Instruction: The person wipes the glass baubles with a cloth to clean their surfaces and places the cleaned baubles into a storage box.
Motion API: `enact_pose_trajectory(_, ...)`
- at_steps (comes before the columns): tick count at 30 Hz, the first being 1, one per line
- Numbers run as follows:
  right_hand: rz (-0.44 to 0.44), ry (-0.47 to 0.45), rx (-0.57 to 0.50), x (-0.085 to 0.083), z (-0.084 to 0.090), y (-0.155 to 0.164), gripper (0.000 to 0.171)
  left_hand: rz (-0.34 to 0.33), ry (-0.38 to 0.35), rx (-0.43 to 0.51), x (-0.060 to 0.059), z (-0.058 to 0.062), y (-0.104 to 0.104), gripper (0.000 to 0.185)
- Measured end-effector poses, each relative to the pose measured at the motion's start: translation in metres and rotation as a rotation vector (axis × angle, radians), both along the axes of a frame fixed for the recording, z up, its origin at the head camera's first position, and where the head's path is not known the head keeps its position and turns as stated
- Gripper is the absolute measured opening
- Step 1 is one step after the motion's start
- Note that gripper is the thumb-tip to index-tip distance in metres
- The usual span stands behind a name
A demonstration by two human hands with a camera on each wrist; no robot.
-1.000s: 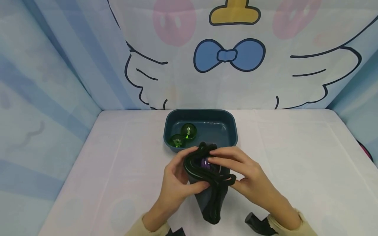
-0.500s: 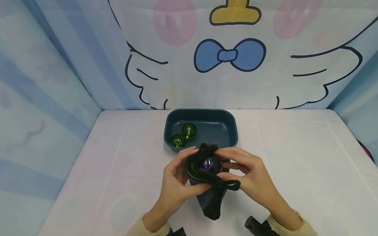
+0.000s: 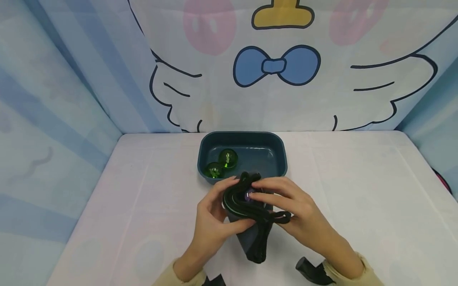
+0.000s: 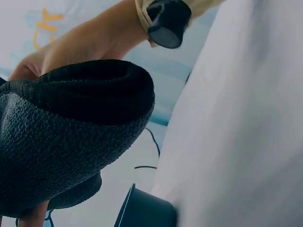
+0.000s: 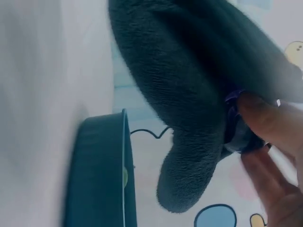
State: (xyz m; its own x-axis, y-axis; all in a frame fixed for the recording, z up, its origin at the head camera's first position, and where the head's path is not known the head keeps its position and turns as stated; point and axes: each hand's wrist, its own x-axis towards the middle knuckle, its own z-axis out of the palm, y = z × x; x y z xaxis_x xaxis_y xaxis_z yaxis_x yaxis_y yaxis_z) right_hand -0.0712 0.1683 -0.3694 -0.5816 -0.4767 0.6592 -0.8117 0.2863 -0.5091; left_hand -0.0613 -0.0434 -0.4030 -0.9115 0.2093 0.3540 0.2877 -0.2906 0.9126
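In the head view, a dark folded towel (image 3: 232, 200) is held above the table, in front of the tray. My left hand (image 3: 212, 218) grips it from the left, thumb over the near side. A clear purple ball (image 3: 248, 195) nestles in the fold, mostly covered by fingers. From the right, my right hand (image 3: 297, 206) holds this ball, two fingers lying over it. The right wrist view shows thumb and fingers pinching the purple ball (image 5: 232, 118) against the fuzzy cloth. In the left wrist view, the towel (image 4: 71, 142) hides most of the hands.
A dark teal tray (image 3: 268, 137) stands at the back middle of the table (image 3: 358, 190). Two clear green balls, one farther back (image 3: 228, 158) and one nearer (image 3: 214, 170), lie in its left part. Patterned curtains (image 3: 279, 103) close off the back and sides.
The right hand's fingers shift about the purple ball: half a second ago more of it showed, and now they cover it again. The left hand's grip stays nearly the same.
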Motion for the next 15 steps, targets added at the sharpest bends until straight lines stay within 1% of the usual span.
enact_pose_trajectory(2,-0.018,-0.077,-0.014,0.0012,-0.0004,0.0015,0.038,0.001,0.019,-0.012,0.0004,-0.0004,0.0006,0.067)
enact_pose_trajectory(5,-0.004,-0.298,-0.099,0.0029,-0.0012,0.0026,0.037,-0.004,0.026,-0.021,0.0013,-0.0003,0.0005,0.067)
enact_pose_trajectory(7,0.005,-0.443,-0.16,0.0034,-0.0016,0.0027,0.041,-0.008,0.018,-0.021,0.0013,0.0007,0.0001,0.068)
enact_pose_trajectory(9,0.004,-0.548,-0.197,0.0037,-0.0021,0.0027,0.045,-0.01,0.006,-0.023,0.0011,0.0022,-0.0002,0.069)
enact_pose_trajectory(11,-0.012,-0.588,-0.196,0.0034,-0.0026,0.0027,0.045,-0.009,-0.009,-0.029,0.0005,0.0035,-0.0004,0.071)
enact_pose_trajectory(12,-0.017,-0.591,-0.191,0.0032,-0.0029,0.0026,0.045,-0.008,-0.016,-0.031,0.0001,0.0041,-0.0005,0.072)
enact_pose_trajectory(15,-0.032,-0.567,-0.181,0.0026,-0.0034,0.0021,0.047,-0.002,-0.05,-0.039,-0.0008,0.0048,-0.0006,0.073)
